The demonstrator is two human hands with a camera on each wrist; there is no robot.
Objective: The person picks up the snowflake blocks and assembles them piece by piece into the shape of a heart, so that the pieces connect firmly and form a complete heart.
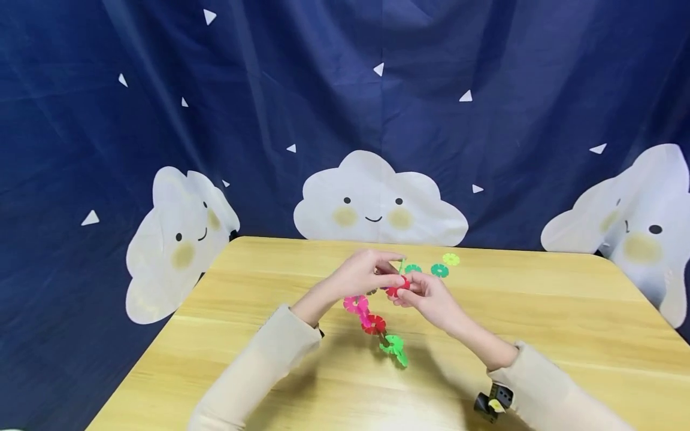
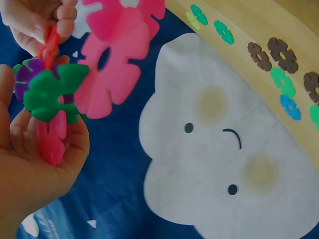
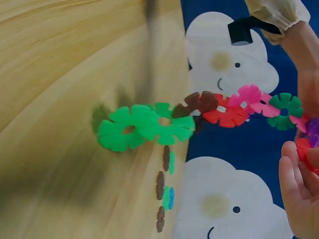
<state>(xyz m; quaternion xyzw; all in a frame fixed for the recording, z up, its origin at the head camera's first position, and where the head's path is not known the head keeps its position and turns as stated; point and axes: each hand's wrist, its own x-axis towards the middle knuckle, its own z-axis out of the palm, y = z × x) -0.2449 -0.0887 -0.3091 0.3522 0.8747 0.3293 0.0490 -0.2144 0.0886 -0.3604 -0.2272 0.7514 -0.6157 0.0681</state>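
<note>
Head view shows me both hands together: the right hand point(image 1: 431, 297) pinches a red disc point(image 2: 48, 47), the left hand point(image 1: 362, 274) grips the disc chain point(image 3: 202, 102) beside it. From there the chain's long axis runs back toward the person over the tabletop point(image 1: 539, 311), bowing nearer the left arm.

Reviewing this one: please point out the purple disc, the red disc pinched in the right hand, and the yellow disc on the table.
Purple disc point(image 2: 31, 67): left wrist view, upper petals.
Red disc point(image 2: 48, 49): left wrist view, mid-body.
Yellow disc point(image 1: 446, 259): head view, left petals.
</note>
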